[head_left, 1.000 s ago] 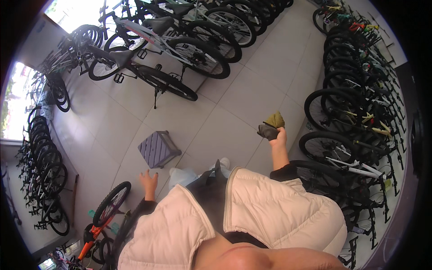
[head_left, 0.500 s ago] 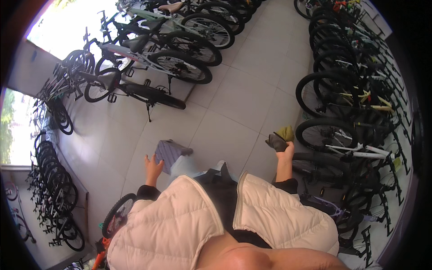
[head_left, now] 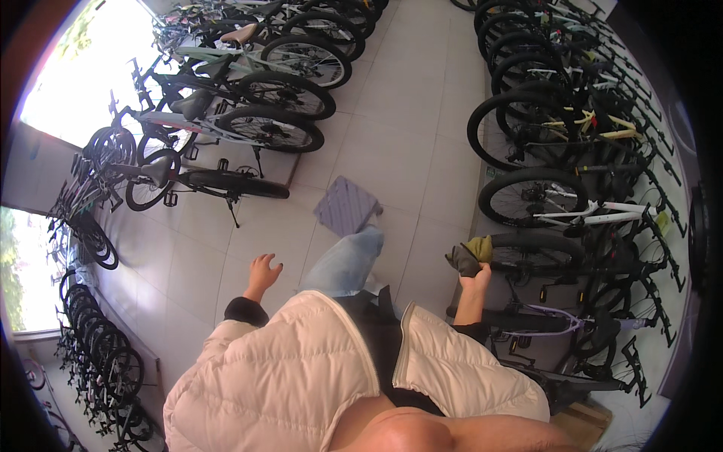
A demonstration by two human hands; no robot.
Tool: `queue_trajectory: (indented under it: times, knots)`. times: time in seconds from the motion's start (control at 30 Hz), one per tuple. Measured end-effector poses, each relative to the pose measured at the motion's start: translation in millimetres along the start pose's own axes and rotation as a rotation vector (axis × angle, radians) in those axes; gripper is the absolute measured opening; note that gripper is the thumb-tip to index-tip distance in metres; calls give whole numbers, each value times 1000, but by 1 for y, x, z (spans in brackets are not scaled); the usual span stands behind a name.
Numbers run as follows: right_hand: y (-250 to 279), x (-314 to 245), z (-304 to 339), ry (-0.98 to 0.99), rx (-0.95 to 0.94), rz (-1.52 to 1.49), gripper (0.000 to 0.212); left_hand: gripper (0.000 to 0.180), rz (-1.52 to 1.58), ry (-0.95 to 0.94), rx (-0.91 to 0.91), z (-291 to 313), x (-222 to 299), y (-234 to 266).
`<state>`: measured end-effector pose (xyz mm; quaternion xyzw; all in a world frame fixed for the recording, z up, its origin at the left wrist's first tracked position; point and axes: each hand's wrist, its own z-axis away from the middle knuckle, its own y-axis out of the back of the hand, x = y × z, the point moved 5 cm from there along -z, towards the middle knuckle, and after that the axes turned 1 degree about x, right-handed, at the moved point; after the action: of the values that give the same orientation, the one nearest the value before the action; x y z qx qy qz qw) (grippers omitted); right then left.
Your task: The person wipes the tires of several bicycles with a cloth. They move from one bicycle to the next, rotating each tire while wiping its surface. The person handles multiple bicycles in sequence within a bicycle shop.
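My right hand (head_left: 476, 279) is closed round a bunched dark grey cloth (head_left: 465, 261) and an olive-yellow cloth (head_left: 480, 247), held beside the right-hand row of bicycles. My left hand (head_left: 262, 272) hangs above the floor with its fingers partly spread, and nothing is in it. In front of my bent leg in pale blue jeans (head_left: 345, 260) is a purple-grey, boxy thing with a ribbed top, like a small stool (head_left: 346, 206). My leg hides part of its near side. Neither hand touches it.
Along the right stands a tight row of bicycles, among them a white-framed bicycle (head_left: 617, 216) and a purple-framed bicycle (head_left: 553, 316). More line the upper left, the closest being a black bicycle (head_left: 233, 182) on its kickstand. Small bicycles (head_left: 102, 354) stand lower left. Pale floor tiles (head_left: 399, 135) run between.
I have moved and turned a little, so the bicycles shift in view. The purple-grey boxy thing now lies farther ahead and right of my left hand. The cloths stay in my right hand.
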<state>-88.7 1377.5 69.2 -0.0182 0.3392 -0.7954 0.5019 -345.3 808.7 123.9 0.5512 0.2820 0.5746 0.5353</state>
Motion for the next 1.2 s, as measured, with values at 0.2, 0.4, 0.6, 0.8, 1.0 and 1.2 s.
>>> queue_trajectory:
  times: [0.2, 0.4, 0.6, 0.8, 1.0, 1.2]
  knots:
    - [44, -7, 8, 56, 129, -105, 42, 43, -29, -125, -63, -41, 31, 7]
    - [56, -40, 39, 121, 127, -180, 45, 46, -64, -213, -38, -92, 90, 11]
    - [39, -45, 43, 120, 165, -143, 46, 45, -68, -225, -21, -119, 95, -8]
    - [-39, -33, -6, 128, 152, -43, 43, 50, -117, 44, -194, -117, -17, -60]
    - [-168, -11, -81, 45, -41, 41, 44, 53, -42, 529, -381, -112, -116, -95]
    - [-288, 12, -142, 2, -24, 162, 45, 53, 102, 521, -438, -227, -68, -110]
